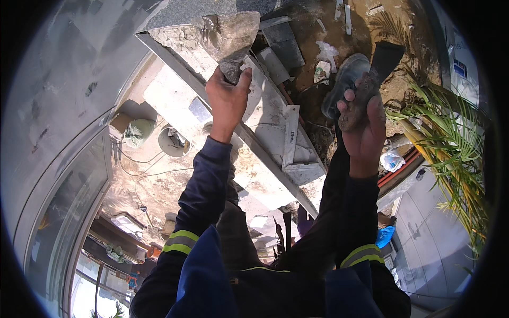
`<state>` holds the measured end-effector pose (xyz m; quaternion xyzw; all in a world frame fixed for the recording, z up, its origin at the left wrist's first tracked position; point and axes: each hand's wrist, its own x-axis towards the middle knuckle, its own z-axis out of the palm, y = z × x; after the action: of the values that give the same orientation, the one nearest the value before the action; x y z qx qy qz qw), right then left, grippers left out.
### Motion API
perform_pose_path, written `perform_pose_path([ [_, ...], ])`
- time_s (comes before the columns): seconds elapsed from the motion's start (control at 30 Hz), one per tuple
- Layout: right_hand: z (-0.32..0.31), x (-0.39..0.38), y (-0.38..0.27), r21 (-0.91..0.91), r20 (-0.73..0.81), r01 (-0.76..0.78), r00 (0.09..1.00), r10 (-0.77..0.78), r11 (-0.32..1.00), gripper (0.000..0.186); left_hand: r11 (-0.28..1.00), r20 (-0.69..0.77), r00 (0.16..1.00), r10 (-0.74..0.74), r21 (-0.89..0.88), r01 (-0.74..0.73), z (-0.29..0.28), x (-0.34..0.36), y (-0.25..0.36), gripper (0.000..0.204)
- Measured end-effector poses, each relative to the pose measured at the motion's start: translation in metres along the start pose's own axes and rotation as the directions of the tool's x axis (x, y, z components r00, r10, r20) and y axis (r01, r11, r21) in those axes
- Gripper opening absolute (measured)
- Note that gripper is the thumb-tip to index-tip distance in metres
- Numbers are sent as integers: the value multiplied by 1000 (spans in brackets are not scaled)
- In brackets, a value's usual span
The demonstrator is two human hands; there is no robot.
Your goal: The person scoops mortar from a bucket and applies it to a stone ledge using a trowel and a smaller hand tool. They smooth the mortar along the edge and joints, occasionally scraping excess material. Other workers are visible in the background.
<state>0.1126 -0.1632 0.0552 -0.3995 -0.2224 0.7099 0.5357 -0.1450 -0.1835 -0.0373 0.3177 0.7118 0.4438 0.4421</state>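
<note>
My left hand [227, 100] is closed round the short, crusted handle of a wide putty knife [238, 33]. Its flared blade points away from me over the ledge and carries a smear of grey-brown paste. Turned palm up, my right hand [365, 130] grips the dirt-caked handle of a second scraper [386, 57], which has a dark, straight-sided blade. Behind that hand is a grey shoe [347, 79] on the soil. Beneath my left hand runs a pale ledge [262, 103], its top rough and patchy with mortar.
An L-shaped white square [291, 132] lies on the ledge. Dark tile pieces [283, 43] rest beside it on brown soil. Palm fronds [450, 132] lean in at right. Below the ledge at left are a round bucket [174, 141], a pale green sack [139, 132] and loose cables.
</note>
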Motion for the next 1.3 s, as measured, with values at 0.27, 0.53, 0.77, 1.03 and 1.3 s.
perform_pose_path([
  [0.27, 18, 6, 78, -795, -100, -83, 995, 5, 601, 48, 925, -10, 933, -360, -134, 356, -140, -53, -16, 35],
  [0.53, 70, 16, 81, -970, 99, 54, 977, 187, 235, 41, 973, 23, 983, -180, 152, 174, -191, -86, -47, 44],
  [0.77, 165, -20, 107, -751, 133, -237, 860, 493, 617, 50, 1000, 49, 999, -14, -3, 14, -206, -71, -26, 34],
  [1.03, 202, -53, 159, -595, 129, -346, 850, 511, 725, 43, 977, -4, 981, 193, -88, -193, -188, -55, -1, 31],
  [1.3, 207, -42, 161, -567, 120, -284, 900, 419, 773, 45, 959, 96, 957, 275, 39, -280, -188, -47, 20, 36],
])
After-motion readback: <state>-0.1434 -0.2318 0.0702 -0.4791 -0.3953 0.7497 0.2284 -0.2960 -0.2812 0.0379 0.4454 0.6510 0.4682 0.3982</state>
